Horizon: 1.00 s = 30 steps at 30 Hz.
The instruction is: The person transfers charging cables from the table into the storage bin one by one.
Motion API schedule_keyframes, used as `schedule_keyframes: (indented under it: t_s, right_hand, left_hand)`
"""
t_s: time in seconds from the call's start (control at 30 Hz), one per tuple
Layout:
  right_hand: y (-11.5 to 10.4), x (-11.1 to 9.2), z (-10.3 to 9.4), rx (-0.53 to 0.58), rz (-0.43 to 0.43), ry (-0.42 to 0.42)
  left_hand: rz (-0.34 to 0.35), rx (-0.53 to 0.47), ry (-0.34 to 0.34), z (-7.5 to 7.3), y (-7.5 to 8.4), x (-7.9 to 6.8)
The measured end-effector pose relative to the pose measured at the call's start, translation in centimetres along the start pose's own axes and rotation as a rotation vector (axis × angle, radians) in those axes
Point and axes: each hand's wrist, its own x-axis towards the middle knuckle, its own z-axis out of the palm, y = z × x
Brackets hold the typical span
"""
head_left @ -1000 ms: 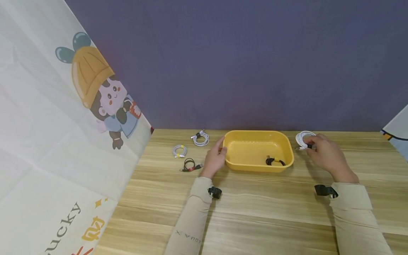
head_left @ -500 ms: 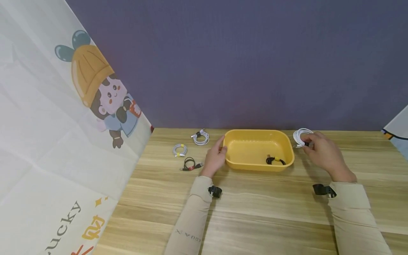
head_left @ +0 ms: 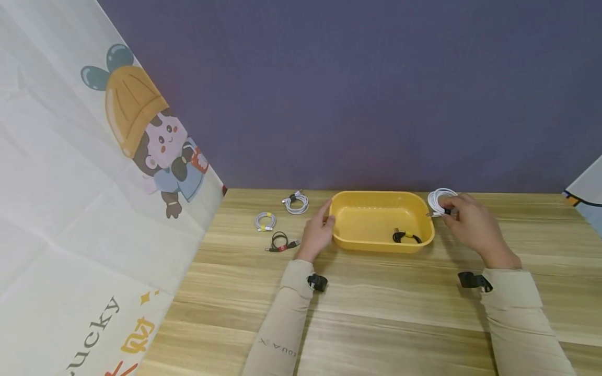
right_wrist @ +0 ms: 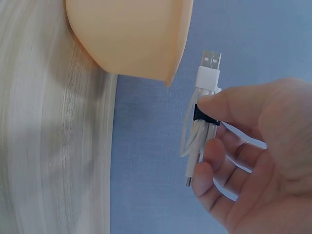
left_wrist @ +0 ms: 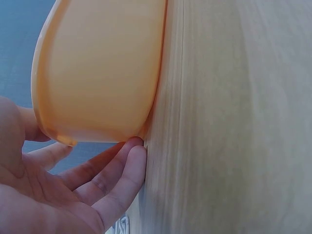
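My right hand [head_left: 477,222] pinches a coiled white USB cable [head_left: 439,202] by its black tie, thumb on one side and fingers on the other. In the right wrist view its metal USB plug [right_wrist: 211,59] points up, above the table and beside the right rim of the yellow plastic bin [head_left: 382,247]. My left hand [head_left: 316,235] holds the bin's left end, thumb at the rim and fingers against the outer wall. Inside the bin, at the front right, lies a coiled black cable [head_left: 400,237] with a yellow tie.
Left of the bin lie a white cable with a black tie [head_left: 297,204], a pale cable with yellow ties [head_left: 265,222] and a black cable with a red tie [head_left: 280,243]. A dark blue partition [head_left: 357,104] rises behind the wooden table [head_left: 385,313].
My right hand has moved left with the white USB cable, bringing it close to the bin's right rim. The left hand has stayed on the bin.
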Motion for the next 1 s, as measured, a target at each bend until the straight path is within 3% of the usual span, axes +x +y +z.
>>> schedule_keyframes:
  t_s: [1.0]
  right_hand:
    - [-1.7,0.3,0.9,0.001,-0.054,0.008]
  left_hand:
    - [-0.001,0.016,-0.001,0.0,-0.1,0.1]
